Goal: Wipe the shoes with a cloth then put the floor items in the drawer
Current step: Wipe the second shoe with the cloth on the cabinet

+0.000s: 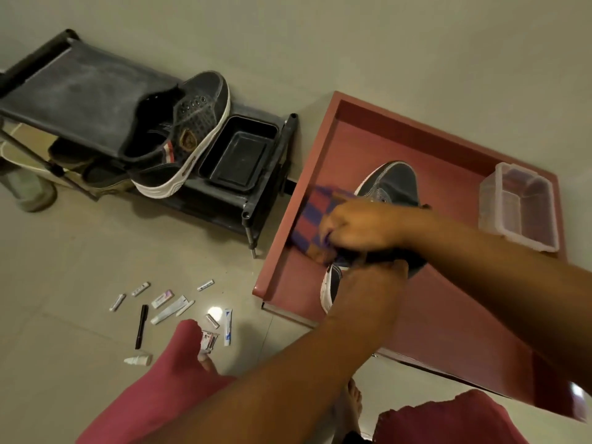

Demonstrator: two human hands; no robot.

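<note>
Red drawer (320,174); dark white-soled shoe (394,184) under checked cloth (312,219)

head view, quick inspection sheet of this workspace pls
surface: beige tiled floor; open red drawer.
job's things: dark shoe over the drawer, checked cloth pressed on it; second shoe on black rack; small tubes and a black pen scattered on floor.
clutter: black tray on rack; clear box in drawer.
grippers: right hand grips cloth; left hand holds shoe.
cables: nothing seen.
surroundings: plain wall.
</note>
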